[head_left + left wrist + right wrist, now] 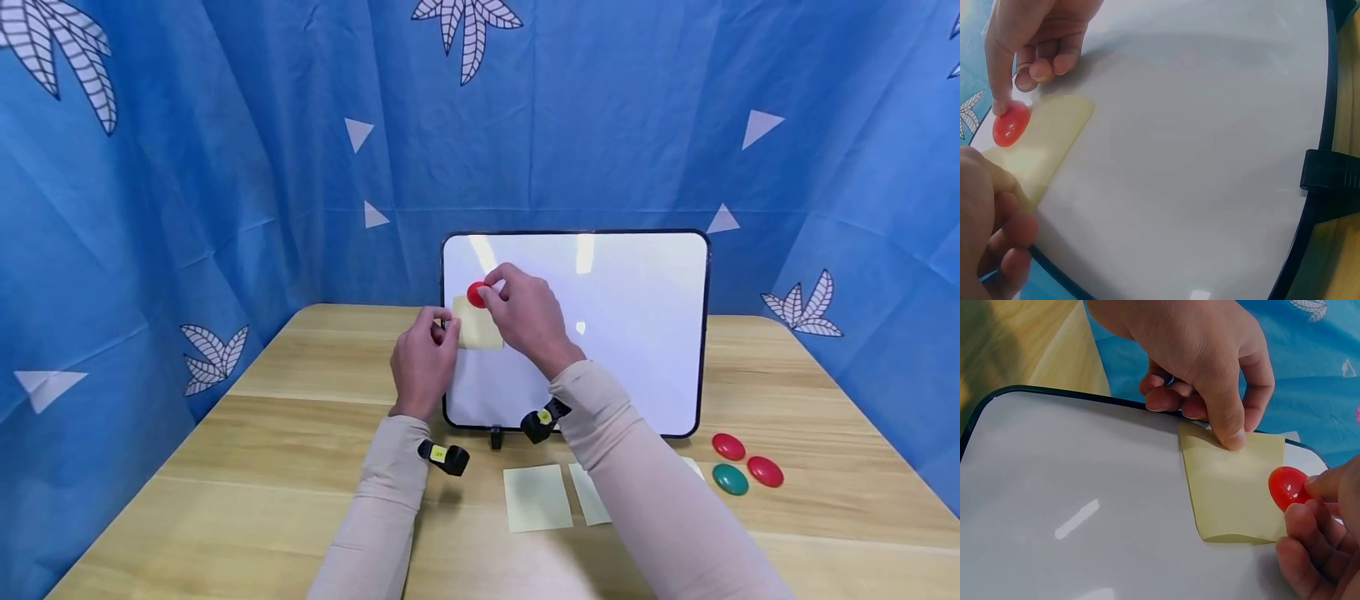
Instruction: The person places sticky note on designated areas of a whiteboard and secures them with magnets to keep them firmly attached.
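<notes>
A yellow sticky note lies against the upper left part of a whiteboard that stands upright in a black frame. My left hand pinches the note at its left edge, thumb on its face in the right wrist view. My right hand holds a round red magnet between thumb and finger, at the note's top edge. In the left wrist view the magnet overlaps the note, whose lower edge curls slightly off the board.
On the wooden table before the board lie more pale yellow notes, partly hidden under the right forearm. Two red magnets and a green magnet lie at the right. A blue patterned curtain hangs behind.
</notes>
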`<state>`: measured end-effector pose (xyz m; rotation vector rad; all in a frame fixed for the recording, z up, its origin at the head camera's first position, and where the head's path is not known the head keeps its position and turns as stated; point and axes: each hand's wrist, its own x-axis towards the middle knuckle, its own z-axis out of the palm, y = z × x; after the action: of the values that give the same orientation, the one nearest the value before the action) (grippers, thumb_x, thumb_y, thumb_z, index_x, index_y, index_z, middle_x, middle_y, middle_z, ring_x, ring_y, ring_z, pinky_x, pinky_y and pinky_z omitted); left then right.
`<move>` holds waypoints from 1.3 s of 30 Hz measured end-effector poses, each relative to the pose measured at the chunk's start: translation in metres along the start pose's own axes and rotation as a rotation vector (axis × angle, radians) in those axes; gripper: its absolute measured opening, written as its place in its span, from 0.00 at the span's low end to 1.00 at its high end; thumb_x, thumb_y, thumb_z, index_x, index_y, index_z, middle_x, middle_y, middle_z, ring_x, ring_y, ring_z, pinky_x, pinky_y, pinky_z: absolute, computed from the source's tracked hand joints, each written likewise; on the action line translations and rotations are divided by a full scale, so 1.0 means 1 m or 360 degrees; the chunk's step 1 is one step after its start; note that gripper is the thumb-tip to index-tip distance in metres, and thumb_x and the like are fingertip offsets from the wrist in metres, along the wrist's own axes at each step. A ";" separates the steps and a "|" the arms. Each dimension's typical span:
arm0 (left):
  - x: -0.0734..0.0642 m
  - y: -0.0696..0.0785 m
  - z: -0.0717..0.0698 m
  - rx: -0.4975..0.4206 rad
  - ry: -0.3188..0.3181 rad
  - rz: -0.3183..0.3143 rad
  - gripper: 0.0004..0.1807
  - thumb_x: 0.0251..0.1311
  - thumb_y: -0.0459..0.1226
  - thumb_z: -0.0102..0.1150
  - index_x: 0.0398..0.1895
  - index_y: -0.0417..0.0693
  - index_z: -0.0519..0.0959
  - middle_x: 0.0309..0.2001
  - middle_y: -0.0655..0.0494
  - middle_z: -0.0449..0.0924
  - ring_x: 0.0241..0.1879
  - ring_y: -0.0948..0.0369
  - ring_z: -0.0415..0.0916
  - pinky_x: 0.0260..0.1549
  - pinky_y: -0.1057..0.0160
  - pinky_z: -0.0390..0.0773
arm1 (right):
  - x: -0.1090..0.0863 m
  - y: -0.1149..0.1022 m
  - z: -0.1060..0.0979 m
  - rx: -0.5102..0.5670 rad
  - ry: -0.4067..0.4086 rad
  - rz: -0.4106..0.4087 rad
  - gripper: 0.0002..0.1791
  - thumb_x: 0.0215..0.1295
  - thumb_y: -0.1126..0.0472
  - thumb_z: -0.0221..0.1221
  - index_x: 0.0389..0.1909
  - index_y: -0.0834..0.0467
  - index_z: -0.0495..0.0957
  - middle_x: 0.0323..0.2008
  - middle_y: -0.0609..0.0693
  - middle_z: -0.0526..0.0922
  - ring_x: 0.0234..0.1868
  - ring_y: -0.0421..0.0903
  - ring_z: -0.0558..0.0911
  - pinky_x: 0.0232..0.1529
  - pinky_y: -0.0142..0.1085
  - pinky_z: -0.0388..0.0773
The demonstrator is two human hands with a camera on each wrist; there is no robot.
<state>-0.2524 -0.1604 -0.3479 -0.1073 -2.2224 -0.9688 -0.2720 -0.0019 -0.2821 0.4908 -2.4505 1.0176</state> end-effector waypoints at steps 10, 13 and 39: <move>0.000 0.000 0.002 -0.0007 -0.0008 -0.0022 0.13 0.68 0.44 0.63 0.48 0.47 0.79 0.27 0.54 0.78 0.27 0.57 0.74 0.27 0.58 0.75 | 0.002 0.000 -0.002 -0.0032 -0.0013 0.0009 0.13 0.69 0.54 0.63 0.48 0.57 0.80 0.35 0.51 0.86 0.23 0.44 0.78 0.23 0.36 0.77; 0.000 0.001 0.002 -0.0006 -0.0008 -0.0033 0.13 0.68 0.44 0.63 0.48 0.47 0.79 0.27 0.54 0.78 0.27 0.57 0.74 0.27 0.58 0.75 | 0.003 -0.001 -0.002 -0.0028 -0.0021 0.0004 0.13 0.70 0.54 0.62 0.48 0.57 0.80 0.36 0.51 0.86 0.23 0.44 0.78 0.23 0.36 0.77; 0.001 -0.001 0.002 -0.0052 -0.0001 -0.0056 0.11 0.70 0.41 0.60 0.47 0.44 0.78 0.27 0.52 0.78 0.26 0.56 0.74 0.27 0.58 0.74 | 0.006 -0.004 0.002 -0.0046 -0.0039 -0.0006 0.13 0.69 0.54 0.62 0.49 0.57 0.80 0.39 0.52 0.87 0.28 0.44 0.80 0.25 0.34 0.78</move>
<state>-0.2543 -0.1602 -0.3489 -0.0833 -2.2166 -1.0246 -0.2753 -0.0069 -0.2777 0.5007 -2.4812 0.9785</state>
